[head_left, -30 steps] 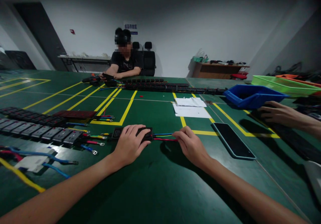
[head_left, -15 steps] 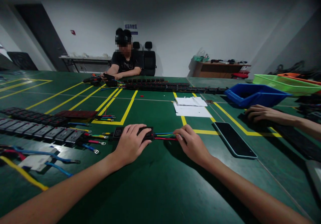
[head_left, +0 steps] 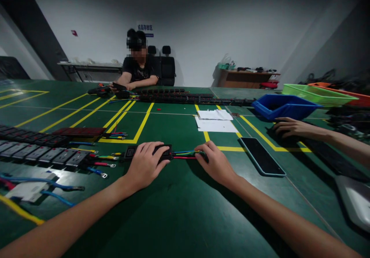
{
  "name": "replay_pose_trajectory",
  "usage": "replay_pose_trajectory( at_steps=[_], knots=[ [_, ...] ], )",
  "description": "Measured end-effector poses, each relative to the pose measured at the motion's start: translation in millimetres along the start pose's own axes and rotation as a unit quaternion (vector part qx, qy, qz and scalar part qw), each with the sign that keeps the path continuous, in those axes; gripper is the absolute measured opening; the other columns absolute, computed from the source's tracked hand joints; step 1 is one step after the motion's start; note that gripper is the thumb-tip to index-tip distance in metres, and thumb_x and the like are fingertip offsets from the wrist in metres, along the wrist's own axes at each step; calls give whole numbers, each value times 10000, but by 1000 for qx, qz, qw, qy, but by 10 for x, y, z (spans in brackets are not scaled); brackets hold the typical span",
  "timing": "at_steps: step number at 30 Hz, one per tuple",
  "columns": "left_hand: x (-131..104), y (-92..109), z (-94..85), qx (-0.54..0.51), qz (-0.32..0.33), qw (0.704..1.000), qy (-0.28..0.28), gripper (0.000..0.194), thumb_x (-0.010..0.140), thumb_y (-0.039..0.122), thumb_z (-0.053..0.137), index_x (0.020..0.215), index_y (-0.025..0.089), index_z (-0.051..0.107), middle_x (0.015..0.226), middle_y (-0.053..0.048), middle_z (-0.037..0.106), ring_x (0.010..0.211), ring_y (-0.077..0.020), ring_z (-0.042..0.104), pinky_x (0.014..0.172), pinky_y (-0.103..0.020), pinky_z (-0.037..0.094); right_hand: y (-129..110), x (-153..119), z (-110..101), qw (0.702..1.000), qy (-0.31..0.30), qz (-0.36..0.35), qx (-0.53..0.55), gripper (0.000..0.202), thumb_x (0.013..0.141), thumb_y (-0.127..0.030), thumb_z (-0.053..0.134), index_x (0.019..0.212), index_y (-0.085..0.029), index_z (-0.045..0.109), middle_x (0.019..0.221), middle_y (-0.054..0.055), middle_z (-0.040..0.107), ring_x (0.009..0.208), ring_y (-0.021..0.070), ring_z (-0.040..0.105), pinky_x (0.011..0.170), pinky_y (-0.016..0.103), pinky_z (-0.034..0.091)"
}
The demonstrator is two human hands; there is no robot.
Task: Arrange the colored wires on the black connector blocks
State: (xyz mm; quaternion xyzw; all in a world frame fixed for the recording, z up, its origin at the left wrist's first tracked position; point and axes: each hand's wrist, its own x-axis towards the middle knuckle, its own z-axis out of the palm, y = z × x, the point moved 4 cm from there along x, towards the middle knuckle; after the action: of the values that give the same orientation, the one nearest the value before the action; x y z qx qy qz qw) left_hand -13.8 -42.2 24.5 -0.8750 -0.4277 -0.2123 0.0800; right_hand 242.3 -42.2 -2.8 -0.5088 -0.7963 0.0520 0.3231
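Over a black socket module (head_left: 130, 152) on the green table lies my left hand (head_left: 148, 161), its fingers wrapped across the top. Blue, green and red wires (head_left: 183, 154) run from the module's right end to my right hand (head_left: 213, 161), which pinches them near their far ends. Short wires with ring terminals (head_left: 107, 165) stick out of the grey socket strip (head_left: 54, 154) left of my left hand. Part of the module is hidden under my left fingers.
A phone (head_left: 262, 156) lies right of my right hand, with white papers (head_left: 216, 121) beyond. Another person's hand (head_left: 291, 127) rests near a blue bin (head_left: 285, 105) at right. A seated person (head_left: 140, 67) handles dark parts across the table. Black strips (head_left: 196, 98) stretch along the far side.
The view has shifted slightly, so most things appear farther left. Both my hands keep their places on the module and the wires; the wires look slightly more bunched at my right fingers.
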Motion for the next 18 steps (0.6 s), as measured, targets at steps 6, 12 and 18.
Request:
replay_pose_trajectory(
  at_steps=[6,12,18],
  knots=[
    [-6,-11,12,-2,-2,1000,-3,404,1001,403,569,1369,237,566,1353,-110,603,1244,-301,552,1045,-533,429,138,60,9,992,20,63,103,191,1023,-286,446,984,-212,618,877,47,667,786,200,625,716,323,467],
    [-5,-5,9,-2,-3,1000,-8,406,1005,405,562,1374,236,566,1353,-111,604,1243,-301,551,1049,-535,425,180,68,34,988,7,112,110,113,950,-331,538,946,-227,582,724,-8,611,656,181,573,602,289,392],
    [0,1,-8,-6,-6,1000,-3,402,1001,406,561,1363,232,586,1349,-115,613,1239,-309,561,1043,-538,436,180,89,51,989,-15,101,106,81,937,-317,540,945,-239,561,681,-32,580,611,172,548,561,274,360]
  ],
)
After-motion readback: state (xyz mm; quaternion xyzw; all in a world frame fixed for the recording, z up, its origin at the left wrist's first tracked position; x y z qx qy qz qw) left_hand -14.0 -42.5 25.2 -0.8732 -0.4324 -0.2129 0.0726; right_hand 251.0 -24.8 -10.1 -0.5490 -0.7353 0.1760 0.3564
